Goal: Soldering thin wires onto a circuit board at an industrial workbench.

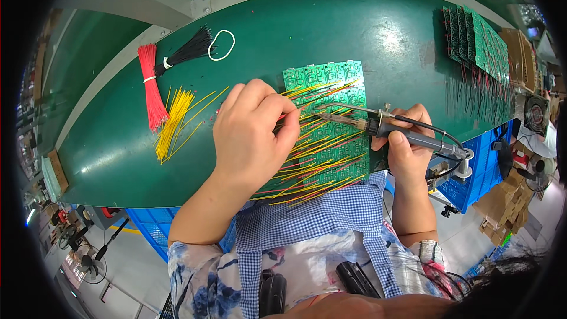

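Observation:
A green circuit board panel (331,77) lies on the green belt, with several yellow and red wires sticking out of it toward me. My left hand (251,136) rests over the panel's left part and pinches a red wire (289,115) between thumb and forefinger. My right hand (407,147) grips a soldering iron (378,127) by its dark handle. The iron's tip (322,114) points left and sits close to the pinched wire on the board.
Loose yellow wires (174,121), a red wire bundle (152,85), a black wire bundle (189,50) and a white rubber band (221,44) lie at the left. More boards with wires (475,38) stand at the right. A blue crate (481,165) and fan (536,113) sit beyond the belt.

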Available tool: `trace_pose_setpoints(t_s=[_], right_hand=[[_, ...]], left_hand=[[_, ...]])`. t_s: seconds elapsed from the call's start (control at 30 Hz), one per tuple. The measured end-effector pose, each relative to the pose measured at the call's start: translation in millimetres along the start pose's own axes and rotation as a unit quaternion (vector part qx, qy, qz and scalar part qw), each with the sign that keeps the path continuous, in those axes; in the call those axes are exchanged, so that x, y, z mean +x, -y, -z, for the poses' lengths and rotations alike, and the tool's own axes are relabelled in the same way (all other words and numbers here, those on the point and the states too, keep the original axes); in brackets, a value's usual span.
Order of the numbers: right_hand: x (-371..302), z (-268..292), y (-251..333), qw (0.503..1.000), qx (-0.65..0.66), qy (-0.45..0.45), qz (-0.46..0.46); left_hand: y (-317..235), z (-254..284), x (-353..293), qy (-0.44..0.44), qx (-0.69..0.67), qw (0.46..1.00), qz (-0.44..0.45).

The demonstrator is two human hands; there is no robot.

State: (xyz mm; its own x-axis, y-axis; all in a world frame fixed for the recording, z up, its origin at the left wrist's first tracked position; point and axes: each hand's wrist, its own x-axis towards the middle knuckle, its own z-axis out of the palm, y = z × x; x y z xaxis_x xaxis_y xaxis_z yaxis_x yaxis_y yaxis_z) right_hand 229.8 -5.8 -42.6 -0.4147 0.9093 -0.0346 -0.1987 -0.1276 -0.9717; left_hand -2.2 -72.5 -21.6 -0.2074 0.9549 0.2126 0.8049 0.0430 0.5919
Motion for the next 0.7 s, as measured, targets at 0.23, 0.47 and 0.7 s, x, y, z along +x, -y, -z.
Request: trace_pose_setpoints(t_s=[0.23, 0.47, 0.7], right_hand=[[-0.8, -6.0, 1.3, 0.999, -0.032, -0.01, 0.001], [-0.4, -7.0, 1.3, 0.999, -0.038, -0.005, 0.001], [-2.5, -8.9, 1.9, 0.999, -0.042, -0.009, 0.003]], left_hand=[[-0.2, -3.6, -1.8, -0.017, -0.001, 1.0, -0.022], [-0.9, 1.0, -1.3, -0.002, -0.012, 1.0, -0.017], [-1.1, 1.6, -1.0, 0.0, -0.013, 1.0, -0.014]])
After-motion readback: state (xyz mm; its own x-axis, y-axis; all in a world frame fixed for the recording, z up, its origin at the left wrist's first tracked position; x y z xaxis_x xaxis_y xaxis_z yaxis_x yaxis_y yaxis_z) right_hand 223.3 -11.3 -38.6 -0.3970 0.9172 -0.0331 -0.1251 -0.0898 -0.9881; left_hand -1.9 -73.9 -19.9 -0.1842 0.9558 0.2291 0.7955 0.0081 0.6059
